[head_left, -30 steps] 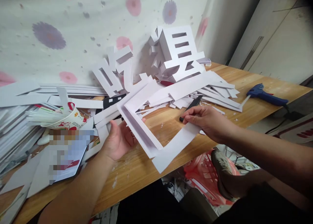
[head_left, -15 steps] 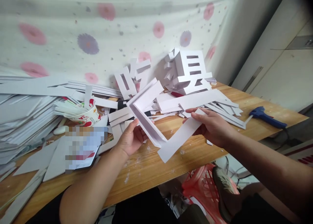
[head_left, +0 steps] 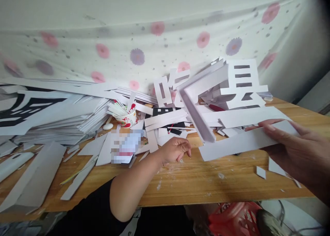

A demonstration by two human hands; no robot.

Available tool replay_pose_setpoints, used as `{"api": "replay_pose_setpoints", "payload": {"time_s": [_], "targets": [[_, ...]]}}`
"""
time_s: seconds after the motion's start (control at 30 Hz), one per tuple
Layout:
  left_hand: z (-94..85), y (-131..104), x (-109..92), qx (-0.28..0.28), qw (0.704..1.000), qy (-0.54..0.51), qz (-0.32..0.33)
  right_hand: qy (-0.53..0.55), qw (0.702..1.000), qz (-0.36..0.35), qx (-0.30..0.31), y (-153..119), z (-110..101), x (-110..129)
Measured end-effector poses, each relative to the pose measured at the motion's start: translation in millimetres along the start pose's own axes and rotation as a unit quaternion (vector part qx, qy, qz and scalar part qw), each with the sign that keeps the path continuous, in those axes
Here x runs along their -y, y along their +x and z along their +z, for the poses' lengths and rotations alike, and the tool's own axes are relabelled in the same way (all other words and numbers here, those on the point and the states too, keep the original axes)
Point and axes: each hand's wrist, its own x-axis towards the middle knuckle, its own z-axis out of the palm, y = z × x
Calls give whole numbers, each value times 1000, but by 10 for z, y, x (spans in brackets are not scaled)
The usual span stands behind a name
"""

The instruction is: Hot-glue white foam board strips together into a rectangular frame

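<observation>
My right hand (head_left: pixel 291 139) pinches the right end of a flat white foam-board strip (head_left: pixel 237 143), thumb on top. An angled white foam-board piece with raised edges (head_left: pixel 197 117) rises from the strip's left end and stays up along with it; the join itself is hard to make out. Just left of the strip, my left hand (head_left: pixel 176 150) is over the table with loosely bent fingers a little apart and nothing visible in them. Behind the held piece stands a white cut-out character shape with slots (head_left: pixel 243 88).
White board sheets (head_left: pixel 85 109) are stacked at the left. A paper cup of offcuts (head_left: pixel 127 120) stands near a phone (head_left: pixel 129 146) with a blurred screen. Small scraps (head_left: pixel 261 172) lie at the right. Below the table edge is a red plastic basket (head_left: pixel 232 215).
My left hand has let go of the angled piece and drawn away from it. My right hand has carried the strip and piece to the right. The view has turned left.
</observation>
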Motion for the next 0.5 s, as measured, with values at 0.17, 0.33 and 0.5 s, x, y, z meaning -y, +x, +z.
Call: {"api": "replay_pose_setpoints", "payload": {"time_s": [0.17, 0.33, 0.5], "targets": [[196, -137, -77, 120, 983, 138, -29, 112, 990, -86, 2, -23, -2, 85], [578, -143, -18, 189, 958, 216, -21, 179, 976, -122, 11, -53, -72, 187], [1095, 33, -305, 26, 997, 43, 59, 225, 965, -127, 41, -235, -93, 217]]}}
